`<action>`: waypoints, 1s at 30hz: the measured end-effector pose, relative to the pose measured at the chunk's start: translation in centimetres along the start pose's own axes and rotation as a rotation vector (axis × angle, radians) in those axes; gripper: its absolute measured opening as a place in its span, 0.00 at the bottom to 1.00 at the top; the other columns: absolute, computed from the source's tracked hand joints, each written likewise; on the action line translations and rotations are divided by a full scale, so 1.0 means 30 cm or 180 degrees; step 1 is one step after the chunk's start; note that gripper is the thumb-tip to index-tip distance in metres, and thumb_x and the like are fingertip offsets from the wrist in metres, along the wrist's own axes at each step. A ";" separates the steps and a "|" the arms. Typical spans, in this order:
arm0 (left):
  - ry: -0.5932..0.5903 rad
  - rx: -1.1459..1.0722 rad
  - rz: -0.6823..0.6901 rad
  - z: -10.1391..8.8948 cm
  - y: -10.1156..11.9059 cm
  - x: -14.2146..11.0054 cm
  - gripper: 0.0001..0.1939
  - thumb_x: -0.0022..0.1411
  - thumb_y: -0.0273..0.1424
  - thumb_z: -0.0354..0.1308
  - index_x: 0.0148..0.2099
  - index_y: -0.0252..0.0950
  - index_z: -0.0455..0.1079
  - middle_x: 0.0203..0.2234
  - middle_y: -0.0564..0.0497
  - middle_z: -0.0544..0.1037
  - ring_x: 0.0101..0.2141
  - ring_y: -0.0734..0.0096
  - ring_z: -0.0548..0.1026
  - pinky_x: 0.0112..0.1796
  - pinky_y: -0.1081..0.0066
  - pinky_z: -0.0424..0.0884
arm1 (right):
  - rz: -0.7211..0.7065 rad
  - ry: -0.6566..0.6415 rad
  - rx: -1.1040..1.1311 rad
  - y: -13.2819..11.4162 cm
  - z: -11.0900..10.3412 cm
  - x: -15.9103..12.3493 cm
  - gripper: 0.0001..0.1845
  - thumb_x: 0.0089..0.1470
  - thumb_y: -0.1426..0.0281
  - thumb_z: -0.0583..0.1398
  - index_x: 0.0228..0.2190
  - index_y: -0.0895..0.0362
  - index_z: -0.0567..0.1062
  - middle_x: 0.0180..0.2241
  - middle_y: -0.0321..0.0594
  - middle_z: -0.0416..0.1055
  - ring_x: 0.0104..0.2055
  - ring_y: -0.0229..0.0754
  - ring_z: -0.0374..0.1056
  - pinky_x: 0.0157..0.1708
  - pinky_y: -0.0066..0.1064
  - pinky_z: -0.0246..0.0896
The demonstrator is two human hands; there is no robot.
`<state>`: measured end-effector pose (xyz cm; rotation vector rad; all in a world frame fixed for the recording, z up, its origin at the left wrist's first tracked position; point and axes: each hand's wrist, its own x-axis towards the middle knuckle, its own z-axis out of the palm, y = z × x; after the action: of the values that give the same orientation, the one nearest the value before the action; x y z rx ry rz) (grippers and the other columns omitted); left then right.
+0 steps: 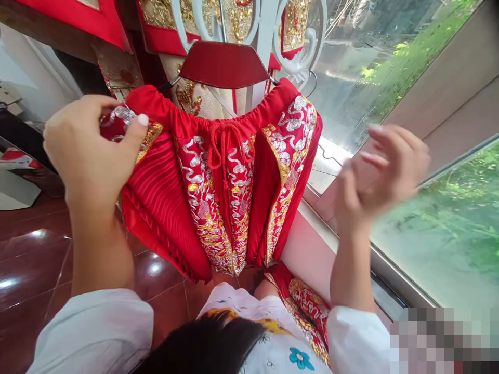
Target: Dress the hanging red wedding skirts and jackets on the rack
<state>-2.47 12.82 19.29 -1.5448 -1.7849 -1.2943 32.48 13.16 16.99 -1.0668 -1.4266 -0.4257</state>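
A red pleated skirt (226,187) with gold and silver embroidery hangs from a red hanger (224,65) in front of me. My left hand (88,150) pinches the skirt's waistband at its left corner, fingers closed on the cloth. My right hand (384,169) is raised to the right of the skirt, blurred by motion, fingers spread and touching nothing. A red drawstring (216,148) dangles at the middle of the waistband.
More red and gold garments (183,21) hang behind on a white ornate rack (300,57). A large window (440,218) with a sill runs along the right. Dark red glossy floor tiles (31,249) lie to the left. Another embroidered red cloth (307,306) lies below.
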 end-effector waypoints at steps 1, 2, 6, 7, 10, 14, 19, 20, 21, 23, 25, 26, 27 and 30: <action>-0.0049 -0.0173 -0.0026 -0.004 -0.026 -0.015 0.26 0.56 0.45 0.53 0.51 0.36 0.71 0.40 0.45 0.76 0.44 0.51 0.73 0.47 0.51 0.67 | -0.0189 -0.0304 0.0049 0.020 0.061 0.033 0.26 0.56 0.51 0.52 0.56 0.38 0.61 0.56 0.36 0.59 0.61 0.55 0.52 0.55 0.57 0.55; -0.0126 -0.0409 -0.0068 -0.005 -0.055 -0.028 0.26 0.55 0.46 0.53 0.51 0.37 0.72 0.39 0.46 0.76 0.42 0.52 0.73 0.46 0.52 0.67 | -0.0209 -0.0647 0.0102 0.050 0.130 0.060 0.30 0.56 0.50 0.52 0.58 0.42 0.58 0.57 0.40 0.58 0.62 0.55 0.51 0.57 0.57 0.52; -0.0578 -0.1935 -0.0593 0.009 -0.161 -0.055 0.25 0.52 0.50 0.52 0.46 0.41 0.74 0.34 0.49 0.76 0.35 0.58 0.74 0.42 0.54 0.68 | -0.0064 -0.1087 0.0458 0.184 0.368 0.100 0.40 0.54 0.47 0.53 0.61 0.49 0.49 0.61 0.47 0.50 0.63 0.53 0.48 0.59 0.56 0.49; -0.0630 -0.2156 -0.0748 0.016 -0.179 -0.055 0.24 0.51 0.51 0.53 0.43 0.41 0.74 0.32 0.49 0.76 0.33 0.59 0.73 0.41 0.54 0.68 | -0.0057 -0.1004 0.0492 0.204 0.396 0.099 0.39 0.54 0.47 0.53 0.60 0.51 0.50 0.60 0.48 0.51 0.62 0.52 0.49 0.58 0.55 0.49; -0.0199 -0.1748 -0.0924 0.051 -0.209 -0.041 0.20 0.48 0.48 0.58 0.33 0.37 0.71 0.26 0.49 0.72 0.28 0.64 0.70 0.36 0.57 0.68 | -0.0062 -0.0618 0.0506 0.220 0.406 0.096 0.27 0.59 0.53 0.49 0.54 0.55 0.60 0.51 0.49 0.61 0.55 0.49 0.58 0.54 0.50 0.55; 0.0964 -0.0908 -0.0630 0.113 -0.197 -0.022 0.18 0.46 0.42 0.62 0.30 0.32 0.65 0.26 0.50 0.66 0.34 0.63 0.69 0.44 0.56 0.66 | -0.0159 -0.0616 0.0552 0.203 0.348 0.109 0.19 0.60 0.61 0.48 0.45 0.57 0.69 0.40 0.44 0.69 0.42 0.43 0.64 0.45 0.39 0.59; 0.1821 -0.0462 -0.0233 0.122 -0.120 -0.045 0.30 0.51 0.34 0.62 0.49 0.16 0.60 0.44 0.39 0.68 0.47 0.60 0.66 0.52 0.58 0.61 | -0.0003 -0.0846 0.0800 0.197 0.325 0.129 0.25 0.59 0.53 0.47 0.30 0.60 0.71 0.22 0.36 0.60 0.28 0.35 0.57 0.33 0.29 0.56; 0.1642 -0.0384 -0.0262 0.113 -0.106 -0.054 0.36 0.50 0.33 0.64 0.55 0.15 0.57 0.50 0.37 0.66 0.51 0.58 0.64 0.55 0.58 0.58 | 0.0054 -0.0852 0.0902 0.198 0.331 0.136 0.27 0.59 0.50 0.46 0.26 0.60 0.68 0.21 0.35 0.56 0.26 0.34 0.55 0.31 0.28 0.55; 0.1364 -0.0310 -0.0350 0.103 -0.094 -0.063 0.42 0.49 0.34 0.65 0.59 0.16 0.52 0.55 0.35 0.62 0.56 0.56 0.60 0.59 0.57 0.53 | 0.0101 -0.0862 0.1015 0.200 0.340 0.143 0.29 0.58 0.48 0.46 0.23 0.59 0.65 0.20 0.34 0.53 0.26 0.33 0.54 0.30 0.27 0.54; 0.0791 -0.0175 -0.0567 0.081 -0.071 -0.083 0.53 0.50 0.41 0.66 0.65 0.15 0.41 0.63 0.33 0.50 0.63 0.54 0.50 0.63 0.58 0.42 | 0.0182 -0.0856 0.1237 0.202 0.362 0.155 0.31 0.56 0.44 0.46 0.20 0.58 0.59 0.20 0.34 0.50 0.25 0.32 0.52 0.29 0.27 0.53; 0.0599 -0.0097 -0.0507 0.066 -0.041 -0.110 0.55 0.55 0.49 0.59 0.65 0.12 0.35 0.65 0.28 0.41 0.65 0.53 0.42 0.64 0.57 0.38 | 0.0317 -0.0822 0.1357 0.200 0.372 0.147 0.33 0.55 0.41 0.44 0.19 0.58 0.56 0.20 0.34 0.50 0.24 0.33 0.52 0.28 0.27 0.54; 0.0667 -0.0052 -0.0417 0.064 -0.021 -0.127 0.55 0.57 0.52 0.55 0.65 0.11 0.35 0.64 0.26 0.40 0.65 0.51 0.41 0.63 0.56 0.37 | 0.0399 -0.0825 0.1309 0.195 0.363 0.130 0.33 0.56 0.42 0.43 0.19 0.58 0.57 0.19 0.34 0.51 0.24 0.33 0.53 0.29 0.28 0.55; 0.0771 -0.0023 -0.0323 0.066 0.001 -0.148 0.55 0.58 0.55 0.51 0.65 0.11 0.36 0.64 0.24 0.40 0.65 0.49 0.40 0.63 0.53 0.37 | 0.0481 -0.0834 0.1171 0.188 0.342 0.101 0.33 0.57 0.43 0.42 0.20 0.58 0.60 0.20 0.35 0.54 0.25 0.34 0.55 0.30 0.29 0.56; 0.0778 -0.0099 -0.0022 0.110 0.067 -0.224 0.55 0.57 0.60 0.45 0.66 0.16 0.38 0.64 0.25 0.39 0.65 0.43 0.37 0.62 0.45 0.35 | 0.0649 -0.0790 0.0406 0.147 0.195 -0.046 0.27 0.59 0.49 0.48 0.34 0.59 0.72 0.30 0.42 0.69 0.33 0.40 0.65 0.37 0.33 0.61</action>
<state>2.04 12.07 13.03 -1.3323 -1.6247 -1.4519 32.35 19.54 13.12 -1.1768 -1.5212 -0.0554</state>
